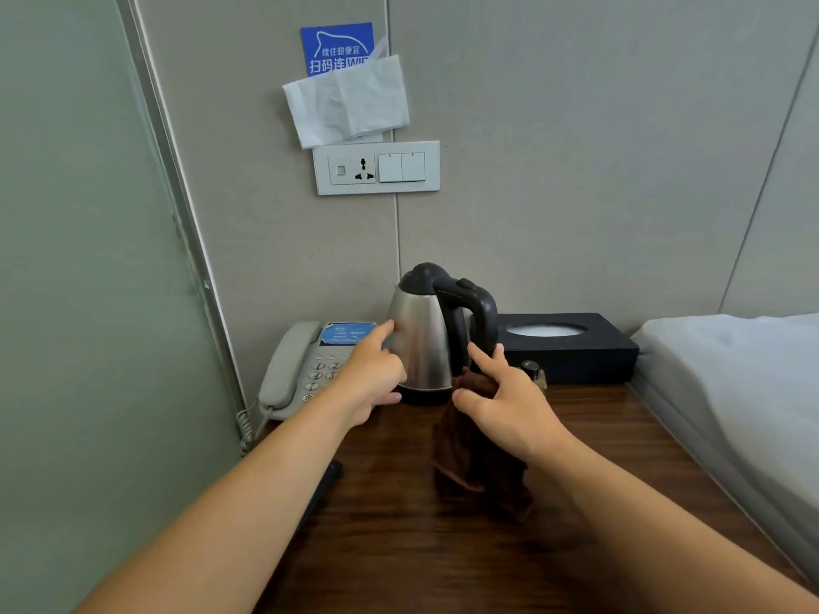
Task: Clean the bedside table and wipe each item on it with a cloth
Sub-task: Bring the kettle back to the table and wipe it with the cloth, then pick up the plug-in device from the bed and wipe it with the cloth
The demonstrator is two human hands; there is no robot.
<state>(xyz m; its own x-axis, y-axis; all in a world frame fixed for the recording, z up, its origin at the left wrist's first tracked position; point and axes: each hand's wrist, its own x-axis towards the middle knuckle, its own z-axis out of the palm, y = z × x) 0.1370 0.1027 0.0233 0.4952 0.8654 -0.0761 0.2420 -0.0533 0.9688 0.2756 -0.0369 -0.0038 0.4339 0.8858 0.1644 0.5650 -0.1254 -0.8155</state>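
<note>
A steel kettle (425,343) with a black lid and handle stands at the back of the dark wooden bedside table (390,547). My left hand (374,374) rests against the kettle's left side, forefinger stretched along the steel. My right hand (501,401) holds a dark brown cloth (469,467) at the base of the kettle's handle; the cloth hangs down to the tabletop. A grey telephone (292,370) lies left of the kettle, partly behind my left hand. A black tissue box (571,347) stands to the right.
A small dark round object (530,367) sits in front of the tissue box. A black flat item (325,485) shows under my left forearm. The bed (731,383) borders the table on the right. A wall socket panel (376,167) and a taped tissue hang above.
</note>
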